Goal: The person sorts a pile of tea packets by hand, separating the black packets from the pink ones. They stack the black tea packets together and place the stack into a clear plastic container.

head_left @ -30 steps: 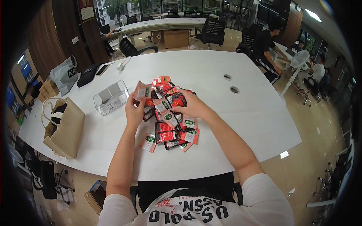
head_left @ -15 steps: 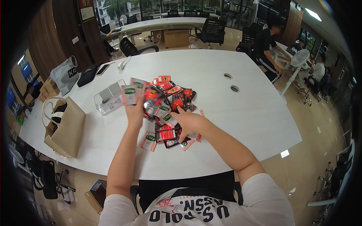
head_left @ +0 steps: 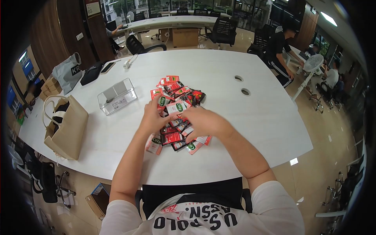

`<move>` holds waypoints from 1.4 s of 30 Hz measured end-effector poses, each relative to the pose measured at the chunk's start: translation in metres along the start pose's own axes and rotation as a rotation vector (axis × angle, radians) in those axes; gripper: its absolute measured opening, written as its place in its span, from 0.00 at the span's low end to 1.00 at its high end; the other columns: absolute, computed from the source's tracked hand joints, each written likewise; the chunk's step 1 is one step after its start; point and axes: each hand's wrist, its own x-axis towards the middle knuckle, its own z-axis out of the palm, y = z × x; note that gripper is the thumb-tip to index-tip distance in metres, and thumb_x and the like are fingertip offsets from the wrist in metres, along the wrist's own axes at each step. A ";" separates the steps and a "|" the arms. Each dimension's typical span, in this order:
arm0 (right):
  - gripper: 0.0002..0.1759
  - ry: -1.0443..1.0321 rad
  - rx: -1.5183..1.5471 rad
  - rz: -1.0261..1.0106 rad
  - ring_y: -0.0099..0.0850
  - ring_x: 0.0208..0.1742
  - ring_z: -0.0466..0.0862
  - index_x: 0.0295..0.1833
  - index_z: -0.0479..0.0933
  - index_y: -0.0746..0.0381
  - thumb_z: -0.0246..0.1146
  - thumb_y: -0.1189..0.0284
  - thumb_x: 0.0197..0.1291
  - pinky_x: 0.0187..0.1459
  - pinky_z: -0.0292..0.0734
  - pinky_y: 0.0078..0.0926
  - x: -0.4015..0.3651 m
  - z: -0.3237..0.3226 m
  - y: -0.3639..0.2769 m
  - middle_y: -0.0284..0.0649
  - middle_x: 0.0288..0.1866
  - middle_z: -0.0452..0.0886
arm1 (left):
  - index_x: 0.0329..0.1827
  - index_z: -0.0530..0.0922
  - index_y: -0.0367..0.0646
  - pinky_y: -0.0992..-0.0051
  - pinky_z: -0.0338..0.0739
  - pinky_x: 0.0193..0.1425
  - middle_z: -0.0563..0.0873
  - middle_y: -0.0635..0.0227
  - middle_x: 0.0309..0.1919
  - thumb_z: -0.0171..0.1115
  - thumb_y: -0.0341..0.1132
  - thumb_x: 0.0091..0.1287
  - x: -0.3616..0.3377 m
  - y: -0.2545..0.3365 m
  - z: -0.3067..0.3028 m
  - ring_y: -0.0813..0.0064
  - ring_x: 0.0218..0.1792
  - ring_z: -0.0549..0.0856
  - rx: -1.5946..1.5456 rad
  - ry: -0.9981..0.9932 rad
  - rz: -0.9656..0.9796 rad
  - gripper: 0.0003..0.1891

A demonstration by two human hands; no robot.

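Note:
A loose pile of small red, pink and black sachets [head_left: 171,138] lies on the white table in front of me. My left hand [head_left: 153,116] is at the pile's left side, its fingers closed on a Cozy sachet [head_left: 163,102] with a green label. My right hand [head_left: 205,122] reaches in from the right and grips a pink and white Cozy sachet [head_left: 178,107] over the pile. Its fingertips are partly hidden. Another Cozy sachet [head_left: 154,145] lies at the pile's lower left edge.
A clear plastic box with compartments [head_left: 117,98] stands left of the pile. Farther left are a cream tote bag [head_left: 72,133], a grey bag [head_left: 67,76], a black pouch [head_left: 92,73] and a phone [head_left: 108,67]. A person in black [head_left: 279,53] sits beyond the table's right side.
My left hand has moved right, from beside the clear box to the pile, with sachets in its fingers. My right hand has shifted slightly and now grips a Cozy sachet. The clear box stands turned a little.

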 end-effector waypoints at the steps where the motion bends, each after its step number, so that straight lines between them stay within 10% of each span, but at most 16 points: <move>1: 0.42 0.004 0.014 -0.075 0.47 0.69 0.79 0.63 0.79 0.67 0.85 0.56 0.46 0.60 0.82 0.44 0.001 0.008 -0.013 0.49 0.66 0.81 | 0.79 0.68 0.35 0.53 0.77 0.66 0.82 0.43 0.64 0.87 0.46 0.55 0.002 -0.007 -0.007 0.45 0.62 0.80 -0.005 -0.019 -0.010 0.52; 7: 0.32 0.349 -0.117 -0.451 0.55 0.83 0.63 0.62 0.82 0.58 0.75 0.49 0.61 0.80 0.57 0.67 0.014 0.105 -0.069 0.51 0.77 0.72 | 0.71 0.78 0.37 0.54 0.75 0.70 0.83 0.40 0.64 0.70 0.55 0.72 0.015 -0.040 -0.027 0.47 0.69 0.78 -0.003 0.084 -0.066 0.34; 15: 0.15 0.369 -0.284 -0.227 0.57 0.87 0.55 0.53 0.88 0.58 0.70 0.66 0.63 0.80 0.45 0.76 0.031 0.105 -0.040 0.55 0.82 0.65 | 0.76 0.73 0.41 0.51 0.69 0.77 0.79 0.52 0.72 0.68 0.61 0.71 0.017 -0.091 -0.008 0.48 0.73 0.74 0.188 0.075 -0.105 0.40; 25: 0.59 0.421 -0.055 -0.110 0.60 0.89 0.47 0.86 0.59 0.53 0.77 0.42 0.55 0.80 0.44 0.76 -0.015 0.081 -0.026 0.56 0.89 0.50 | 0.78 0.73 0.45 0.48 0.61 0.83 0.68 0.40 0.80 0.68 0.63 0.69 0.081 -0.125 0.009 0.43 0.81 0.66 0.159 0.085 0.036 0.41; 30: 0.78 0.409 -0.123 0.202 0.68 0.89 0.38 0.89 0.51 0.58 0.76 0.25 0.41 0.77 0.41 0.83 -0.053 0.089 0.007 0.62 0.91 0.38 | 0.84 0.68 0.71 0.30 0.49 0.83 0.55 0.52 0.88 0.61 0.82 0.58 0.169 -0.136 0.023 0.36 0.86 0.52 0.309 -0.185 -0.075 0.52; 37: 0.77 0.274 -0.007 0.271 0.62 0.90 0.43 0.89 0.49 0.58 0.75 0.26 0.44 0.77 0.44 0.81 -0.012 0.092 0.024 0.64 0.90 0.41 | 0.87 0.64 0.63 0.41 0.44 0.88 0.56 0.49 0.88 0.59 0.72 0.70 0.203 -0.114 0.050 0.31 0.86 0.48 0.293 -0.576 0.052 0.45; 38: 0.75 0.299 0.003 0.225 0.60 0.90 0.45 0.88 0.50 0.58 0.76 0.29 0.45 0.77 0.46 0.80 -0.003 0.091 0.029 0.63 0.89 0.45 | 0.88 0.62 0.57 0.34 0.43 0.85 0.63 0.51 0.85 0.59 0.71 0.70 0.199 -0.118 0.051 0.43 0.87 0.53 0.181 -0.633 0.136 0.47; 42: 0.65 0.338 0.048 0.096 0.53 0.89 0.53 0.86 0.56 0.55 0.80 0.40 0.49 0.77 0.50 0.74 0.020 0.104 0.043 0.55 0.87 0.57 | 0.87 0.61 0.46 0.58 0.56 0.86 0.69 0.50 0.80 0.70 0.58 0.70 0.155 -0.090 0.022 0.55 0.83 0.63 -0.346 -0.806 0.030 0.47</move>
